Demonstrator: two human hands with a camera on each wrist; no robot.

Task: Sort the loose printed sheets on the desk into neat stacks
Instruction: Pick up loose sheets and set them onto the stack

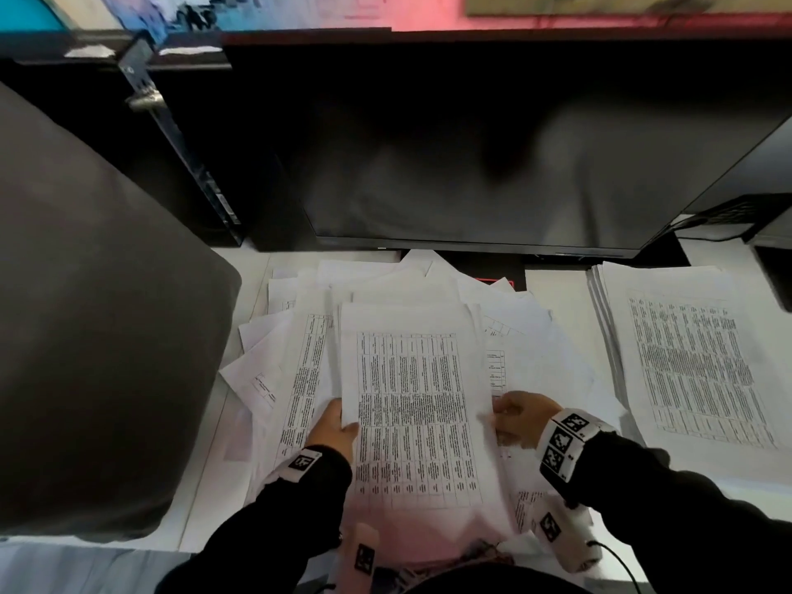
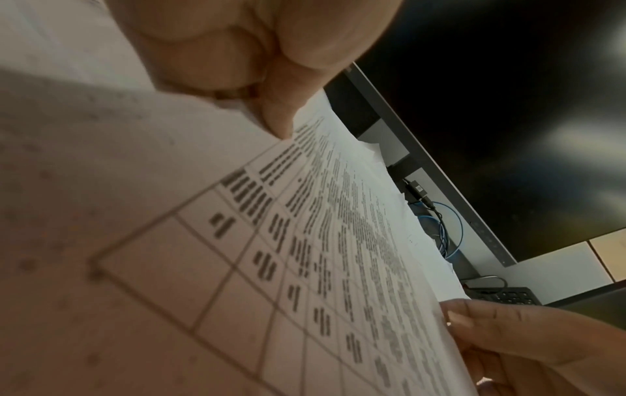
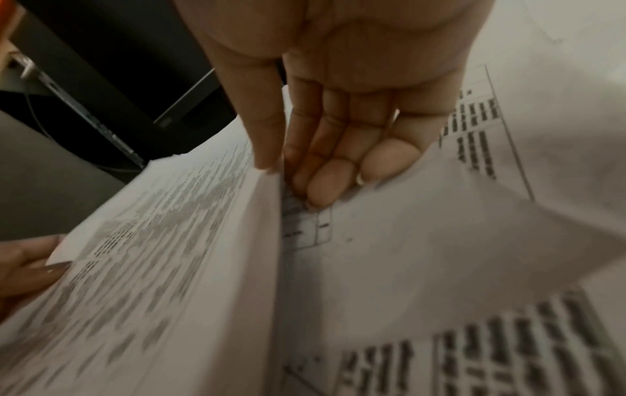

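A sheaf of printed table sheets [image 1: 411, 400] is lifted over a loose pile of sheets [image 1: 527, 332] in the middle of the white desk [image 1: 557, 285]. My left hand [image 1: 336, 426] pinches the sheaf's left edge, thumb on top [image 2: 274, 118]. My right hand [image 1: 518, 415] pinches the right edge [image 3: 271, 171], thumb above and fingers below. A neat stack of printed sheets [image 1: 685, 358] lies at the right of the desk.
A dark monitor [image 1: 493, 156] stands right behind the pile. A large grey cushion or chair back [image 1: 85, 315] fills the left. A black keyboard [image 2: 504, 296] and cables lie under the monitor; another black device [image 1: 767, 233] sits far right.
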